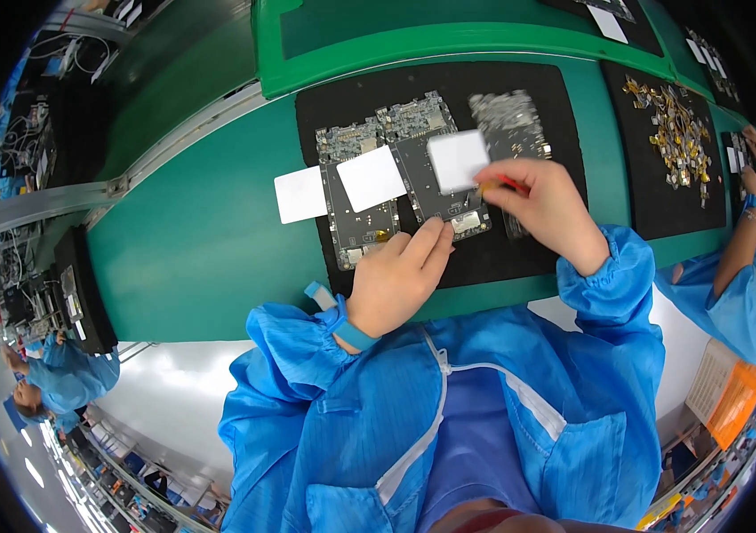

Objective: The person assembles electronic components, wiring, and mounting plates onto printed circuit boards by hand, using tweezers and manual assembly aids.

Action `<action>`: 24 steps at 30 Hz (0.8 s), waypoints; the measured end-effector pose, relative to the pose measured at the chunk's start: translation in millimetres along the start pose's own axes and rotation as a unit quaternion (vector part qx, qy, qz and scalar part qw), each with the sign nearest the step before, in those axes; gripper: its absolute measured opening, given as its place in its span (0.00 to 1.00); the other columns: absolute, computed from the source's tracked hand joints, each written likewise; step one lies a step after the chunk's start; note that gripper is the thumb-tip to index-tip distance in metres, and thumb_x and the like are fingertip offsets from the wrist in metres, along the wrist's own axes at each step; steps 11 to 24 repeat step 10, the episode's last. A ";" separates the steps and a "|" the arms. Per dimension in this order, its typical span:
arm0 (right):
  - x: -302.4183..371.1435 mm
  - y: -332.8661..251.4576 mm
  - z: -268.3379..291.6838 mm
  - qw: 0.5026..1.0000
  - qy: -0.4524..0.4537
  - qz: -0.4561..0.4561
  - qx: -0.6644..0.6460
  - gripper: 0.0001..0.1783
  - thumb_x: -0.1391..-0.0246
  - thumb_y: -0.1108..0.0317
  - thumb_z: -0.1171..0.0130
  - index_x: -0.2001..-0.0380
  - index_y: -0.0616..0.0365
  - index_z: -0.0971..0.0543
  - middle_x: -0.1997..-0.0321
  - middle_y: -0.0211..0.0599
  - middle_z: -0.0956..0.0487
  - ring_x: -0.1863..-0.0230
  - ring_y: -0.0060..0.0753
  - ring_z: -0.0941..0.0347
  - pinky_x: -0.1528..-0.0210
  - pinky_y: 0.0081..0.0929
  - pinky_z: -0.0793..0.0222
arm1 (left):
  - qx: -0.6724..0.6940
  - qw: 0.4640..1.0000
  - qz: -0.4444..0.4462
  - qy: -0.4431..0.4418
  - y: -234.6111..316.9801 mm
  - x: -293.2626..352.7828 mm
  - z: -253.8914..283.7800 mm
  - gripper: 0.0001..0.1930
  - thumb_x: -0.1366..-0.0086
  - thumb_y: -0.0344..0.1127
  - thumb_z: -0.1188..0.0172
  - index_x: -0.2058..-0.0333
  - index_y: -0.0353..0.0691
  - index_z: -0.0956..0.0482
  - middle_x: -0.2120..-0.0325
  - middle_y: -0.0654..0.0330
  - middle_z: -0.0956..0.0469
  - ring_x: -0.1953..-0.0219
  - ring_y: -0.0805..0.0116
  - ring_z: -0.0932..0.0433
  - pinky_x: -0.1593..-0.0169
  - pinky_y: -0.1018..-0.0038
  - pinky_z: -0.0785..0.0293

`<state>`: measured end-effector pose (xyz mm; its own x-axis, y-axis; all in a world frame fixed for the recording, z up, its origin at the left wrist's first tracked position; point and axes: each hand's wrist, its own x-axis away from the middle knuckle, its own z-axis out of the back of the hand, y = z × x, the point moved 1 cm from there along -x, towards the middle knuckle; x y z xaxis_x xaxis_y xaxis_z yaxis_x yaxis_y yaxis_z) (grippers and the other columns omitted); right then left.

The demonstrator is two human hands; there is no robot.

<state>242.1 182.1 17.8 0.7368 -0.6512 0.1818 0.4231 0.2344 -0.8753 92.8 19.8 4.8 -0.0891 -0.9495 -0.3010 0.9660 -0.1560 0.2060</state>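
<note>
Several dark circuit boards lie side by side on a black mat (564, 258). My left hand (398, 277) rests with fingers stretched out, its fingertips at the lower edge of the middle circuit board (413, 171). A slim red tool (508, 182) is pinched in my right hand (548, 202); its kind is hard to make out. Its tip is by a blurred white square (458, 162) over the middle board. Another white square (371, 178) covers part of the left circuit board (356, 222), and a third white square (300, 195) overlaps its left side. The right circuit board (507, 120) is blurred, partly behind my right hand.
A green raised frame (449, 40) runs behind the mat. Yellow and silver small parts (680, 133) are heaped on another mat at right, where a co-worker's arms (747, 213) reach in. A metal rail (40, 209) and dark tray (76, 293) stand left.
</note>
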 end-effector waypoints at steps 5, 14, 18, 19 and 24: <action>-17.6 6.8 11.7 0.999 0.030 0.002 -0.031 0.09 0.48 0.74 0.38 0.62 0.64 0.18 0.70 0.41 0.18 0.70 0.27 0.23 0.66 0.22 0.30 | -0.015 0.999 -0.029 -0.003 -1.7 -0.7 -0.6 0.15 0.46 0.34 0.33 0.58 0.42 0.19 0.58 0.66 0.24 0.75 0.72 0.26 0.74 0.76 0.26; -18.3 -12.0 4.8 0.990 -0.125 0.012 0.068 0.11 0.46 0.72 0.36 0.59 0.59 0.17 0.63 0.35 0.17 0.63 0.25 0.23 0.60 0.20 0.29 | 0.134 0.989 0.061 -0.003 -5.7 -2.0 1.9 0.15 0.44 0.36 0.34 0.56 0.45 0.20 0.58 0.64 0.24 0.69 0.68 0.20 0.71 0.76 0.25; -18.3 -12.0 4.8 0.990 -0.125 0.012 0.068 0.11 0.46 0.72 0.36 0.59 0.59 0.17 0.63 0.35 0.17 0.63 0.25 0.23 0.60 0.20 0.29 | 0.134 0.989 0.061 -0.003 -5.7 -2.0 1.9 0.15 0.44 0.36 0.34 0.56 0.45 0.20 0.58 0.64 0.24 0.69 0.68 0.20 0.71 0.76 0.25; -18.3 -12.0 4.8 0.990 -0.125 0.012 0.068 0.11 0.46 0.72 0.36 0.59 0.59 0.17 0.63 0.35 0.17 0.63 0.25 0.23 0.60 0.20 0.29 | 0.134 0.989 0.061 -0.003 -5.7 -2.0 1.9 0.15 0.44 0.36 0.34 0.56 0.45 0.20 0.58 0.64 0.24 0.69 0.68 0.20 0.71 0.76 0.25; -18.3 -12.0 4.8 0.990 -0.125 0.012 0.068 0.11 0.46 0.72 0.36 0.59 0.59 0.17 0.63 0.35 0.17 0.63 0.25 0.23 0.60 0.20 0.29 | 0.134 0.989 0.061 -0.003 -5.7 -2.0 1.9 0.15 0.44 0.36 0.34 0.56 0.45 0.20 0.58 0.64 0.24 0.69 0.68 0.20 0.71 0.76 0.25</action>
